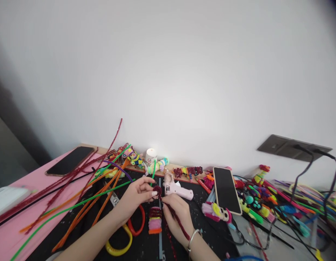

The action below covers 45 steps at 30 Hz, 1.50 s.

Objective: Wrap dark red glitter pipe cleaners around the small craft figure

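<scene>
A dark red tinsel pipe cleaner [158, 190], wound into a small coil at one end, is pinched between the thumb and fingers of my left hand [142, 192]. My right hand [180, 217] grips the same pipe cleaner just beside the coil, and its loose tail runs back across that hand. Below the coil, on the black mat, stand stacked coils [155, 221] in dark red, yellow, pink and orange. A pale pink glue gun [180, 191] lies just behind my hands. Scissors with red and yellow handles [119, 241] lie partly under my left forearm.
Loose orange, green and red pipe cleaners spread across the left. A black phone [70, 160] lies on the pink surface; another phone [227, 190] rests at right. A paper cup [151, 156] and finished figures line the wall. Cables hang from the wall socket [294, 146] over cluttered scraps.
</scene>
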Each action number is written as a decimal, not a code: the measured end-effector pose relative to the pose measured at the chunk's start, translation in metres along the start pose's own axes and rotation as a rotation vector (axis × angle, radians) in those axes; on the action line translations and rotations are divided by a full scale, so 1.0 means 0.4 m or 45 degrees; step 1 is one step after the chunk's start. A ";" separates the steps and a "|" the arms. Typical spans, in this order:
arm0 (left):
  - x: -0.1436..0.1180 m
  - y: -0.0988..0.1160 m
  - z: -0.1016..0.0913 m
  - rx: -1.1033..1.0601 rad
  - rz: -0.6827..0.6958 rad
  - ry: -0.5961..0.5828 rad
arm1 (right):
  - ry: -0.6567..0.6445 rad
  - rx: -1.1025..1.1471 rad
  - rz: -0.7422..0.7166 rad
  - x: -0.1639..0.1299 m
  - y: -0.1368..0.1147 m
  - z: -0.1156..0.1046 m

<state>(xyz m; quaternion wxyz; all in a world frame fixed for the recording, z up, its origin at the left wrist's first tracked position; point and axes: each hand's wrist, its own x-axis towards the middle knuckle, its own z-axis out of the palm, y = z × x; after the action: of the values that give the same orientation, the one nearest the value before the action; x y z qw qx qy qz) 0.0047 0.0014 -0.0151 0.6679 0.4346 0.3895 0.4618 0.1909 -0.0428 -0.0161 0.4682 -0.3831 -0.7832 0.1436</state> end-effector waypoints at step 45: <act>-0.008 0.019 0.008 0.223 -0.032 -0.062 | 0.046 0.030 -0.011 -0.003 -0.004 0.005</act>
<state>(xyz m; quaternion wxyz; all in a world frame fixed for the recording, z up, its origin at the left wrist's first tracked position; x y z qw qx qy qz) 0.0048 -0.0007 -0.0066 0.6424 0.4975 0.4175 0.4067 0.1887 -0.0445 -0.0171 0.4874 -0.3769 -0.7744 0.1438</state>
